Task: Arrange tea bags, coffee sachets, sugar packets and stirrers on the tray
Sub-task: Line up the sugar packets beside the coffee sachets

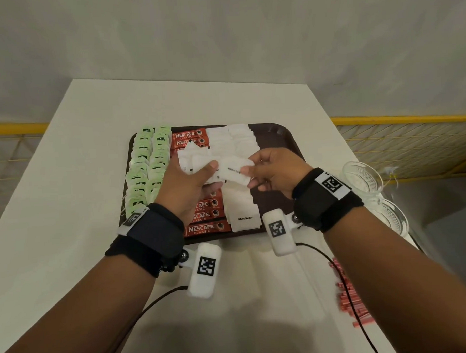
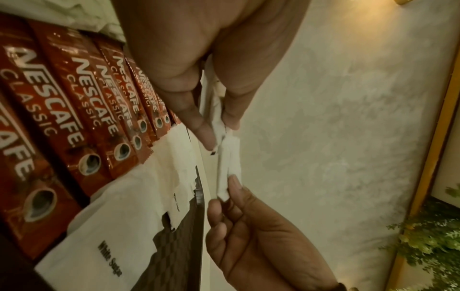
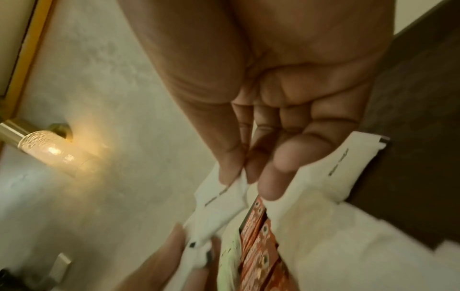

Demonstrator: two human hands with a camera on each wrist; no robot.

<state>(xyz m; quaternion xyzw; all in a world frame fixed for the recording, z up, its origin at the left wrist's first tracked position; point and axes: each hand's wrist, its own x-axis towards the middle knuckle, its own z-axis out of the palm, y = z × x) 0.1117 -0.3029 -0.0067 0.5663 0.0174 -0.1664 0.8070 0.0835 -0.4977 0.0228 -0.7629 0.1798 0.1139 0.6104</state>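
Note:
A dark brown tray [image 1: 280, 137] lies on the white table, holding green tea bags [image 1: 144, 163] at its left, red coffee sachets [image 1: 204, 217] beside them and white sugar packets [image 1: 244, 215] in the middle. Above the tray my left hand [image 1: 190, 183] grips a bundle of white sugar packets [image 1: 197, 161]. My right hand [image 1: 268, 169] pinches the end of one sugar packet [image 1: 237, 171] from that bundle, thumb against fingers [image 3: 231, 171]. The left wrist view shows the same sugar packet [image 2: 227, 167] edge-on, held between both hands.
Red stirrers [image 1: 349, 296] lie in a heap on the table at the near right. Two clear glass cups [image 1: 364, 179] stand to the right of the tray. The tray's right part is bare. A yellow railing runs behind the table.

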